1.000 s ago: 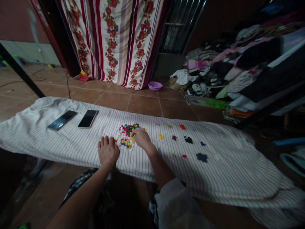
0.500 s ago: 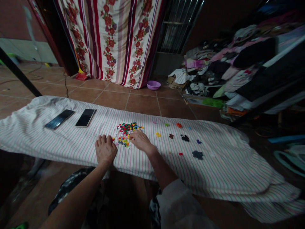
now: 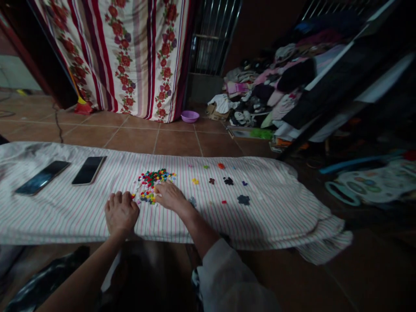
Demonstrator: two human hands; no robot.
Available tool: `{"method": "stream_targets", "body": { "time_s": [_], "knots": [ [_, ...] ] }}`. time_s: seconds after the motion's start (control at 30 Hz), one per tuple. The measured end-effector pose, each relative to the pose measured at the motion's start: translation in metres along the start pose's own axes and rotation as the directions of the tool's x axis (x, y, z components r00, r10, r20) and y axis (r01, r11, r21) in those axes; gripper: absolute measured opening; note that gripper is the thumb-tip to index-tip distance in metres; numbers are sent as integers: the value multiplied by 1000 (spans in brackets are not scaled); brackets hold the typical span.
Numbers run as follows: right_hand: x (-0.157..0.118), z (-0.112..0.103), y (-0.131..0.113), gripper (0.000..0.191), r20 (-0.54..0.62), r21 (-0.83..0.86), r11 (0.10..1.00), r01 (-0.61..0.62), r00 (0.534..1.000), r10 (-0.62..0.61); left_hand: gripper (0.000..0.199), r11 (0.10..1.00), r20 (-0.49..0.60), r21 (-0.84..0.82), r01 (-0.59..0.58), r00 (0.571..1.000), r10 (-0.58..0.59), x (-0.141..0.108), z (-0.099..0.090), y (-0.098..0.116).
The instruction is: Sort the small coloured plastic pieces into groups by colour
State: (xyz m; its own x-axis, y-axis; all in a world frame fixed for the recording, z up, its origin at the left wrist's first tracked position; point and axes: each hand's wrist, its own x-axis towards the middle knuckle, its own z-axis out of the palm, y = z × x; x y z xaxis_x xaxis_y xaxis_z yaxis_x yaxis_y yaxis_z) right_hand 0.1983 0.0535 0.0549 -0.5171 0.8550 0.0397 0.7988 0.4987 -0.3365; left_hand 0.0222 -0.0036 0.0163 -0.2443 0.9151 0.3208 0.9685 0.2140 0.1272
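Observation:
A mixed pile of tiny coloured pieces (image 3: 152, 177) lies on the striped cloth (image 3: 276, 216). My left hand (image 3: 121, 212) rests palm down at the pile's near left side, fingers stretched forward and holding nothing. At the pile's right edge my right hand (image 3: 170, 196) points down among the pieces, its fingers drawn together; whatever is between the fingertips is hidden. Small single-colour groups sit to the right: yellow pieces (image 3: 195, 181), brown pieces (image 3: 212, 181), black pieces (image 3: 228, 181), orange pieces (image 3: 221, 166), dark grey pieces (image 3: 243, 199) and red pieces (image 3: 224, 202).
Two phones, a left one (image 3: 42, 178) and a right one (image 3: 89, 170), lie on the cloth at the left. Beyond its far edge are a tiled floor, a purple basin (image 3: 190, 116), a flowered curtain (image 3: 139, 56) and heaped clothes (image 3: 260, 86).
The view has swung to the right, so the cloth and everything on it appear farther left. Both hands stay by the pile, the right one still with its fingertips at the pieces.

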Motion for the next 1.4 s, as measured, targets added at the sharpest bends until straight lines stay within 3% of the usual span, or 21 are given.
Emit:
{"method": "stream_targets", "body": {
  "time_s": [0.23,0.57,0.8,1.0,1.27,1.4],
  "knots": [
    [-6,2,1,5,-88,64,997,46,995,-40,37,1000,37,23,-1,999,0,1,-5,1],
    [-29,-24,23,19,-151,110,986,-127,978,142,38,1000,40,-3,9,999,-8,1,-3,1],
    [-89,-51,80,21,-275,124,955,-270,915,294,36,1000,45,14,-9,999,9,1,-5,1],
    [-145,-43,112,24,-291,177,866,-468,815,501,32,1000,8,29,-13,1000,12,1,-3,0],
    [-147,-19,114,26,-128,71,908,-413,899,419,33,1000,30,11,-7,1000,7,0,-8,2],
    [-143,-14,115,27,-97,25,911,-411,906,411,35,1000,31,14,-3,1000,3,0,-7,1]
  ]
}}
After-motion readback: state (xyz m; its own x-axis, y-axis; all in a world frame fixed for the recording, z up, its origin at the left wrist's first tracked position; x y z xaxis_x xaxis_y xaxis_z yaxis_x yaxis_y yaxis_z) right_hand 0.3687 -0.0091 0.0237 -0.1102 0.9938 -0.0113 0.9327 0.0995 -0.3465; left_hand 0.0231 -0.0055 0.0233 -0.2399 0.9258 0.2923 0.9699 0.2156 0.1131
